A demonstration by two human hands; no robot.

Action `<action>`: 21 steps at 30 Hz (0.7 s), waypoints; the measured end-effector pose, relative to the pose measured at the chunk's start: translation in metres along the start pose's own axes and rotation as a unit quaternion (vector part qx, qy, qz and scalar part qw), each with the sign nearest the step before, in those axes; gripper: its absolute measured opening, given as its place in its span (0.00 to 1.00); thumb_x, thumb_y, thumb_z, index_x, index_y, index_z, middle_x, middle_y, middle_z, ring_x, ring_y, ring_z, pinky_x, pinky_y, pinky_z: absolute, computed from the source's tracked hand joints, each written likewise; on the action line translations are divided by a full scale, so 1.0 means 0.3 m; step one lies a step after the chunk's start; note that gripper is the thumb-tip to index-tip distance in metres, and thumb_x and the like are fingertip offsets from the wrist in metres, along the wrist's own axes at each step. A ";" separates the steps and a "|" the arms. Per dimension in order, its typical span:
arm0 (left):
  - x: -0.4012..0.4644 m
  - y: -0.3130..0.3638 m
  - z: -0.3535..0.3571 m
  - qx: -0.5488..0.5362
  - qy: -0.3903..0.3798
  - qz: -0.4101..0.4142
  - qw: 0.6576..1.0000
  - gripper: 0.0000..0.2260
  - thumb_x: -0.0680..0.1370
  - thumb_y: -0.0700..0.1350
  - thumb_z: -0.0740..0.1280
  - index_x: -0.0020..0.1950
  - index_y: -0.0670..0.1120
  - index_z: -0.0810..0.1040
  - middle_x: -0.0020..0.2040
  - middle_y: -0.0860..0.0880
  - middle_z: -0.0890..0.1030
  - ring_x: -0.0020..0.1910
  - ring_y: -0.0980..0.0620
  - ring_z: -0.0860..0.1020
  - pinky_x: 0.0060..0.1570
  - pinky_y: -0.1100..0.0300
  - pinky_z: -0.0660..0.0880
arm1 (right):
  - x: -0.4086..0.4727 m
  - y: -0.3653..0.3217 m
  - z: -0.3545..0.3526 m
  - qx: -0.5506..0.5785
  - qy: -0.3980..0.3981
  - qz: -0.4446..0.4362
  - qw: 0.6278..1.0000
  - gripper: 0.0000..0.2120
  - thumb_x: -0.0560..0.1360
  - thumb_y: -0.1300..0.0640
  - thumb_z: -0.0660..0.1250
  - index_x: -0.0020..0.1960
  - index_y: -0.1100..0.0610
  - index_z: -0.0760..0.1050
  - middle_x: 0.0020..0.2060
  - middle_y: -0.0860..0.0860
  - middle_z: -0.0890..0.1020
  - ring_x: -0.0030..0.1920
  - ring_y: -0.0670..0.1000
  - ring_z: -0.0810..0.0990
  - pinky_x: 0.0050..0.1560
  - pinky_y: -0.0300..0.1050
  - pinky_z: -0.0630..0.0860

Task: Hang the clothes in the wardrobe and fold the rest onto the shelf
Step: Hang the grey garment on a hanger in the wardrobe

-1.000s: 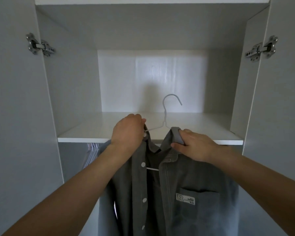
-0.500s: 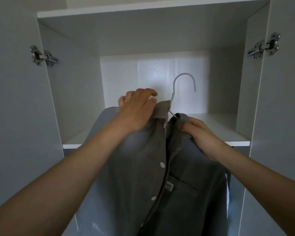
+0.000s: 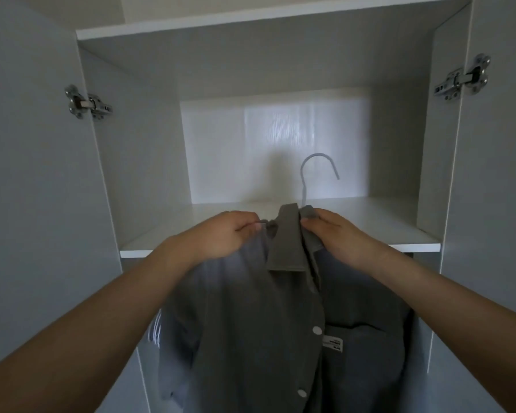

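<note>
A grey button-up shirt [image 3: 265, 338] with white buttons and a small chest label hangs on a thin white wire hanger [image 3: 316, 171], whose hook sticks up in front of the wardrobe's white shelf [image 3: 370, 222]. My left hand [image 3: 230, 234] pinches the shirt's left shoulder by the collar. On the other side of the collar, my right hand [image 3: 337, 234] grips the fabric. Both hands hold the shirt in front of the shelf's front edge. The hanger's shoulders are hidden under the fabric.
The wardrobe stands open, with the left door [image 3: 27, 174] and right door [image 3: 501, 174] swung out and metal hinges [image 3: 87, 104] showing. A higher shelf [image 3: 251, 20] runs across the top. Below the shelf, other hanging clothes [image 3: 157, 332] show faintly at left.
The shirt and hanger have come down from their raised position half a second ago. My left hand has slid from the collar's top to the left shoulder.
</note>
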State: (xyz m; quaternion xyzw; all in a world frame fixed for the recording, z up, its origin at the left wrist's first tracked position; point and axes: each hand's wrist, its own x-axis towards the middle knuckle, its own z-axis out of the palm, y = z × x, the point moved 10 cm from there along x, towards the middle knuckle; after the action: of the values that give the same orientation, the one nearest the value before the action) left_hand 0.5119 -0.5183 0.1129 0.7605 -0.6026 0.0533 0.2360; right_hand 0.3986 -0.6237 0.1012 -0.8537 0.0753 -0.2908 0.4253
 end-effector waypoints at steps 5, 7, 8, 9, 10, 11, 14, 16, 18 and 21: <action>-0.035 -0.003 0.086 -0.123 0.013 -0.051 0.991 0.15 0.81 0.48 0.62 0.37 0.42 0.73 0.33 0.50 0.71 0.34 0.54 0.68 0.37 0.59 0.65 | -0.017 0.030 0.023 -0.097 0.011 0.012 0.995 0.19 0.75 0.41 0.60 0.36 0.56 0.68 0.36 0.51 0.71 0.37 0.49 0.71 0.42 0.46 0.68; -0.068 -0.011 0.137 -0.159 0.023 -0.081 0.984 0.14 0.81 0.46 0.63 0.38 0.41 0.75 0.33 0.49 0.72 0.34 0.54 0.70 0.38 0.59 0.65 | -0.048 0.070 0.039 -0.210 -0.008 0.038 0.977 0.16 0.73 0.39 0.63 0.39 0.51 0.70 0.38 0.48 0.70 0.38 0.46 0.71 0.39 0.40 0.65; -0.088 -0.010 0.169 -0.171 0.024 -0.099 0.980 0.13 0.80 0.45 0.63 0.38 0.41 0.76 0.34 0.49 0.73 0.35 0.54 0.70 0.38 0.59 0.66 | -0.063 0.089 0.049 -0.268 -0.016 0.048 0.962 0.15 0.73 0.40 0.64 0.44 0.52 0.72 0.41 0.48 0.69 0.41 0.47 0.71 0.39 0.39 0.65; -0.108 -0.014 0.210 -0.186 0.019 -0.121 0.975 0.11 0.80 0.44 0.63 0.40 0.41 0.77 0.35 0.48 0.74 0.36 0.53 0.71 0.39 0.59 0.66 | -0.082 0.107 0.060 -0.310 -0.022 0.057 0.949 0.17 0.73 0.40 0.65 0.49 0.54 0.73 0.43 0.49 0.69 0.44 0.48 0.71 0.41 0.40 0.67; -0.127 -0.022 0.248 -0.202 0.011 -0.143 0.969 0.10 0.79 0.43 0.64 0.42 0.40 0.78 0.37 0.46 0.76 0.37 0.53 0.72 0.41 0.59 0.67 | -0.096 0.123 0.071 -0.335 -0.023 0.063 0.940 0.21 0.73 0.38 0.65 0.53 0.56 0.74 0.46 0.50 0.70 0.46 0.49 0.72 0.45 0.42 0.69; -0.148 -0.035 0.285 -0.217 -0.001 -0.167 0.962 0.08 0.78 0.42 0.64 0.43 0.40 0.79 0.38 0.46 0.78 0.38 0.53 0.74 0.42 0.59 0.69 | -0.107 0.144 0.085 -0.348 -0.028 0.068 0.934 0.25 0.71 0.36 0.66 0.54 0.56 0.74 0.48 0.51 0.71 0.48 0.50 0.73 0.49 0.44 0.71; -0.207 -0.065 0.374 -0.248 -0.040 -0.207 0.946 0.07 0.77 0.40 0.64 0.41 0.46 0.79 0.40 0.46 0.80 0.41 0.51 0.76 0.47 0.55 0.73 | -0.144 0.207 0.150 -0.364 -0.054 0.079 0.926 0.29 0.66 0.29 0.66 0.48 0.55 0.72 0.47 0.51 0.71 0.48 0.51 0.72 0.50 0.47 0.73; -0.241 -0.078 0.416 -0.245 -0.053 -0.210 0.945 0.08 0.77 0.39 0.63 0.40 0.46 0.77 0.40 0.46 0.78 0.41 0.50 0.75 0.44 0.56 0.72 | -0.156 0.257 0.205 -0.357 -0.078 0.088 0.927 0.28 0.65 0.30 0.67 0.47 0.55 0.71 0.46 0.51 0.71 0.47 0.51 0.72 0.49 0.48 0.74; -0.263 -0.095 0.444 -0.228 -0.050 -0.205 0.950 0.07 0.78 0.39 0.62 0.41 0.43 0.76 0.40 0.45 0.76 0.39 0.51 0.73 0.41 0.59 0.69 | -0.157 0.291 0.256 -0.357 -0.093 0.083 0.926 0.25 0.67 0.35 0.68 0.49 0.56 0.73 0.47 0.51 0.71 0.47 0.52 0.73 0.50 0.48 0.74; -0.285 -0.135 0.480 -0.219 -0.044 -0.204 0.953 0.07 0.78 0.38 0.60 0.45 0.36 0.75 0.39 0.42 0.74 0.39 0.50 0.71 0.40 0.59 0.66 | -0.150 0.316 0.306 -0.351 -0.089 0.074 0.929 0.18 0.70 0.42 0.68 0.49 0.56 0.74 0.50 0.51 0.70 0.49 0.52 0.73 0.51 0.47 0.74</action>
State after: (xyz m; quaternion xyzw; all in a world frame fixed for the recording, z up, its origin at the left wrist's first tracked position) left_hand 0.4977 -0.4966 -0.0574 0.7983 -0.4416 -0.1625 0.3758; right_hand 0.4244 -0.6036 -0.0342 -0.9629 0.1972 -0.1364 0.1237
